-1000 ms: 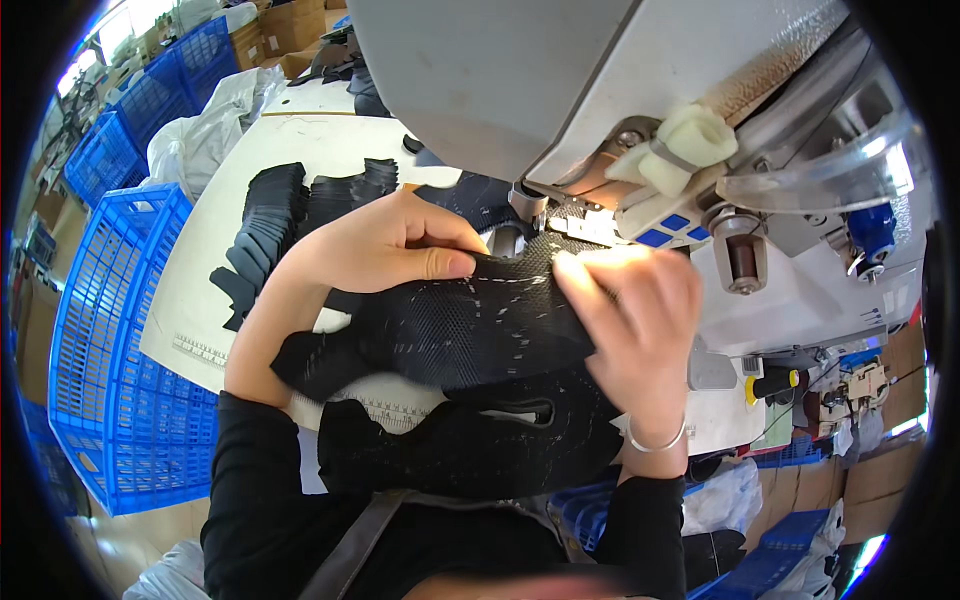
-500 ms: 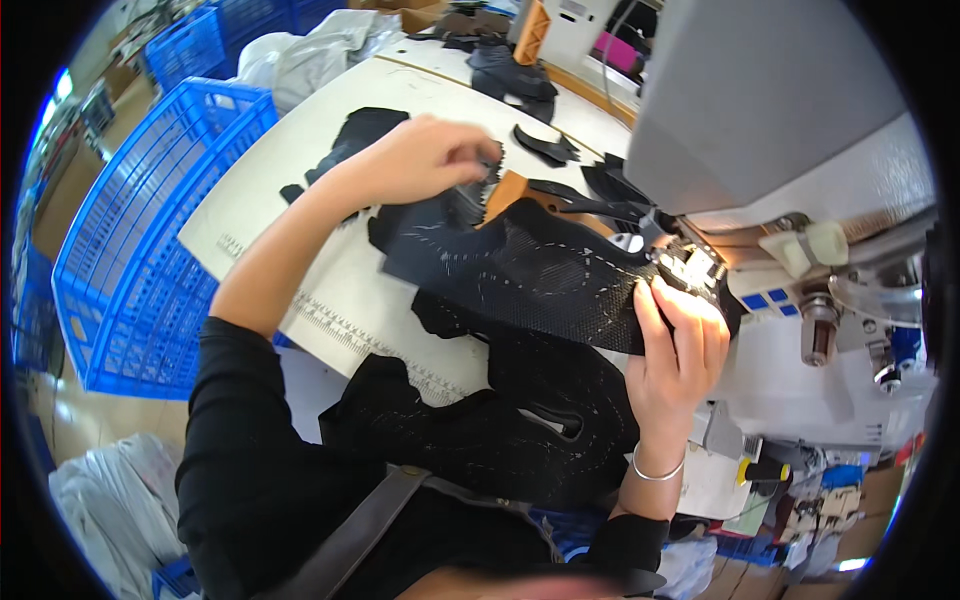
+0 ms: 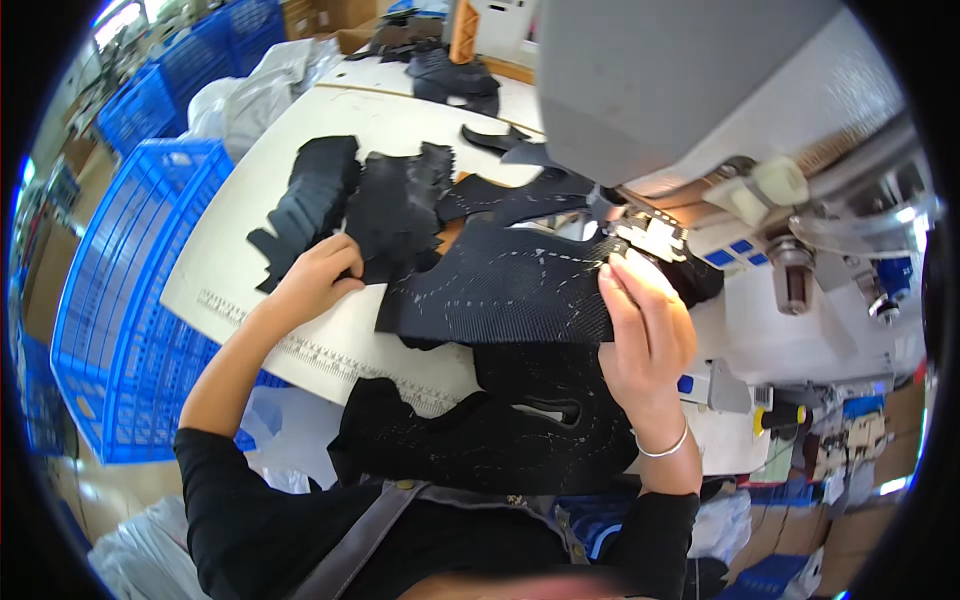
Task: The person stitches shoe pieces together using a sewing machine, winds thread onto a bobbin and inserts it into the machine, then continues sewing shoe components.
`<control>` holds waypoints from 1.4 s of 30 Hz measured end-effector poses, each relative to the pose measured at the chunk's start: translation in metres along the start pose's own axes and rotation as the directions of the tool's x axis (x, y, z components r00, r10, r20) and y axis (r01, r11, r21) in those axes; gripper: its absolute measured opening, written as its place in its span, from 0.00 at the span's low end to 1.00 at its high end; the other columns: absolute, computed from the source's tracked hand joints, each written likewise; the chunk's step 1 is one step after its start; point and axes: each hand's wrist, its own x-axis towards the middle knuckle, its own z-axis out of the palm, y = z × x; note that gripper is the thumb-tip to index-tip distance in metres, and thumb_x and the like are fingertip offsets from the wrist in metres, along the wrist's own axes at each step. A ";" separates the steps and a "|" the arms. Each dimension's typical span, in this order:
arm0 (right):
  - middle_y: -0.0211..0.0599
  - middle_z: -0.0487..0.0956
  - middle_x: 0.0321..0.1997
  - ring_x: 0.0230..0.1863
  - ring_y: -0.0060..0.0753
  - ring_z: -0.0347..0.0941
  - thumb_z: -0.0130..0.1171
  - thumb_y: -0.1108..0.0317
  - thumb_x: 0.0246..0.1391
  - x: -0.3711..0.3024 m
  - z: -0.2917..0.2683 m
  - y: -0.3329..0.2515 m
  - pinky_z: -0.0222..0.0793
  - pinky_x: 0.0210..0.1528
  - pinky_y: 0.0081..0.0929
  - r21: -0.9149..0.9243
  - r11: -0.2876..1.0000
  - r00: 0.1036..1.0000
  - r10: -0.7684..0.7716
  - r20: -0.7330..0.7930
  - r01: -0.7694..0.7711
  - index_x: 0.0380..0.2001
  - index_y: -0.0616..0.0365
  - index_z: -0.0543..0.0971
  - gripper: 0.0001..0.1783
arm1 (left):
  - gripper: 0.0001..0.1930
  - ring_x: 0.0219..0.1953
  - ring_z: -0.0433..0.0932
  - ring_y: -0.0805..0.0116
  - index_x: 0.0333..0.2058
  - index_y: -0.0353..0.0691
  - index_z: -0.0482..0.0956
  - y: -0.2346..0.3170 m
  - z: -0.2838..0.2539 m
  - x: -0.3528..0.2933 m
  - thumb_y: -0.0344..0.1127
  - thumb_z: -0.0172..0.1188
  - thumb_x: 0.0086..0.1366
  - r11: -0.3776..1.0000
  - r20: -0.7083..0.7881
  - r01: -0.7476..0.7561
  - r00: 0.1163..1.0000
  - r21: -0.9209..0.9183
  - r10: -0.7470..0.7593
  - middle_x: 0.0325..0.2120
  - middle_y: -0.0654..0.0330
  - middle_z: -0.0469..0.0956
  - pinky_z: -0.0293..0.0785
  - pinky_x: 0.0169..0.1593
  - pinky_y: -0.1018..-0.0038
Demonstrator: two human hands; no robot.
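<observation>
Since 0.5 s ago: left hand point(image 3: 325, 275) has come down from above the cut pieces to their near edge; right hand point(image 3: 650, 325) remains at the machine end of the work.

Black mesh piece point(image 3: 490, 290): lies flat, light dashed stitch-like marks across it, right end beside the brightly lit metal foot area point(image 3: 650, 238). Right fingers close together, tips on the mesh near that area; thumb hidden, so cannot tell whether they pinch or only press. Left fingers loosely curled, thumb apart, beside the near edge of the second stack point(image 3: 390, 220); cannot tell whether a piece is gripped.

Left of that, first stack point(image 3: 318, 190), fanned. Nearer the body, slotted black piece point(image 3: 470, 440), partly under the mesh. Ruler markings point(image 3: 330, 362) along the near edge of the white table point(image 3: 400, 120). Grey machine head point(image 3: 680, 90) above right; blue crate point(image 3: 130, 330) at left.
</observation>
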 end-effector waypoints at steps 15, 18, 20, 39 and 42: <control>0.36 0.79 0.35 0.39 0.37 0.77 0.59 0.79 0.39 -0.012 0.005 0.008 0.76 0.43 0.29 0.042 0.996 0.996 0.076 -0.042 -0.075 0.32 0.61 0.80 0.12 | 0.16 0.51 0.72 0.70 0.46 0.35 0.75 0.103 -0.028 0.089 0.27 0.61 0.58 0.767 -0.007 -0.012 1.000 -0.641 0.010 0.44 0.60 0.74 0.66 0.57 0.72; 0.36 0.79 0.35 0.39 0.37 0.77 0.60 0.79 0.39 -0.011 0.004 0.009 0.76 0.42 0.29 0.040 0.997 0.997 0.061 -0.037 -0.060 0.33 0.62 0.80 0.12 | 0.17 0.49 0.72 0.72 0.46 0.31 0.73 0.124 -0.019 0.109 0.24 0.62 0.56 0.779 -0.020 -0.065 0.998 -0.623 0.067 0.44 0.60 0.72 0.65 0.56 0.74; 0.36 0.79 0.35 0.38 0.37 0.77 0.60 0.79 0.39 -0.007 -0.001 0.010 0.76 0.42 0.29 0.047 0.998 0.998 0.047 -0.032 -0.045 0.34 0.62 0.79 0.14 | 0.19 0.49 0.72 0.72 0.46 0.31 0.73 0.126 -0.014 0.116 0.27 0.65 0.55 0.828 0.043 -0.045 0.996 -0.559 0.083 0.45 0.60 0.73 0.67 0.55 0.72; 0.40 0.77 0.32 0.22 0.28 0.75 0.49 0.61 0.58 -0.044 -0.016 0.094 0.61 0.12 0.20 0.699 -0.590 0.552 0.452 0.701 -0.404 0.42 0.63 0.73 0.16 | 0.21 0.49 0.74 0.71 0.47 0.34 0.75 0.134 -0.026 0.125 0.29 0.68 0.54 0.642 0.016 0.015 1.000 -0.767 -0.005 0.45 0.59 0.76 0.67 0.58 0.72; 0.43 0.78 0.34 0.27 0.34 0.76 0.48 0.62 0.56 -0.037 -0.025 0.073 0.65 0.18 0.24 0.679 -0.163 0.471 0.606 0.641 -0.716 0.40 0.63 0.74 0.16 | 0.21 0.48 0.74 0.71 0.48 0.33 0.74 0.133 -0.024 0.126 0.29 0.68 0.55 0.614 0.018 0.022 1.000 -0.789 -0.012 0.45 0.59 0.75 0.70 0.55 0.74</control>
